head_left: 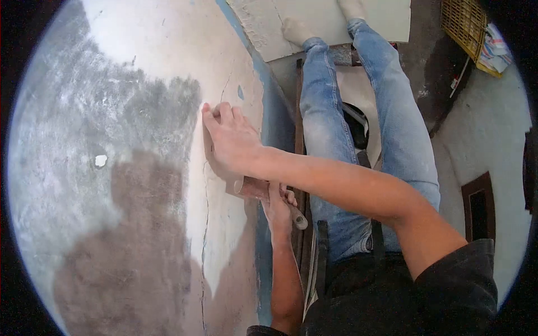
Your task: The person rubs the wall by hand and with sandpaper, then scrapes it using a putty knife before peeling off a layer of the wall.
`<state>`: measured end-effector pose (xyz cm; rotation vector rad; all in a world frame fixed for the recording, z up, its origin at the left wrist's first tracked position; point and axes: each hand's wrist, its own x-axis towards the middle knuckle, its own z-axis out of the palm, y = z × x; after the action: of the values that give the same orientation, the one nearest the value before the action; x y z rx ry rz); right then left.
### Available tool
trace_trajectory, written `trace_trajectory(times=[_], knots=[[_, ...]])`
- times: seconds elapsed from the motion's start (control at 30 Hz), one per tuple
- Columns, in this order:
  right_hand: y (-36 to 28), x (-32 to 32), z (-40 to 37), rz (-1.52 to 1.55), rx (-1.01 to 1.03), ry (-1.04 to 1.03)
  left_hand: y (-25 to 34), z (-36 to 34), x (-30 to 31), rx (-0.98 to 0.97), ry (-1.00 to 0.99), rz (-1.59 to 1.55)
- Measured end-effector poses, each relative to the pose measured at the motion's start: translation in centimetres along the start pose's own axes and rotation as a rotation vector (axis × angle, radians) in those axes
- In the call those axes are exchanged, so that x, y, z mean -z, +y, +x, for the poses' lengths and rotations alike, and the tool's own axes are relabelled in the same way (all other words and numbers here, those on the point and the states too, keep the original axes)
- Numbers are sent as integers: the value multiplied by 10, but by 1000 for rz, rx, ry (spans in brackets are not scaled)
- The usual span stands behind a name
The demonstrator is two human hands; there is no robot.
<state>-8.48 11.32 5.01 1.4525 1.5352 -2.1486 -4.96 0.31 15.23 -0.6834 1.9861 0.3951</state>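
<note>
My left hand [278, 210] grips a putty knife [255, 188]. Its wide, stained blade points toward the wall, and the handle end with a hole sticks out below my fingers. Further up, my right hand [232, 137] rests against the wall [224, 252] with its fingers bent and close together. Whatever those fingers hold, if anything, is hidden. A thin dark crack [205, 235] runs down the white coating beside both hands. Left of it the surface is patchy grey, with my shadow across it.
A blue strip [274, 120] borders the wall. My jeans-covered legs [392, 112] extend over a narrow platform, with feet on a whitish board [258, 28]. A dark object [356, 126] lies between them. A yellow basket [464, 25] and cloth [495, 47] are at upper right.
</note>
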Motion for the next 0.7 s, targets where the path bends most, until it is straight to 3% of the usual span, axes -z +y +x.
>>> trace_trajectory(times=[0.13,0.33,0.47,0.7], knots=[[0,-1,-18,195,27,24,0,-3,3,-60,-46,13],[15,-4,-19,348,102,156,20,-29,9,5,-68,136],[-15,-4,-39,308,-30,121,29,-69,16,-105,1,164],[-41,-15,-64,275,25,172,51,-154,57,-378,-7,220]])
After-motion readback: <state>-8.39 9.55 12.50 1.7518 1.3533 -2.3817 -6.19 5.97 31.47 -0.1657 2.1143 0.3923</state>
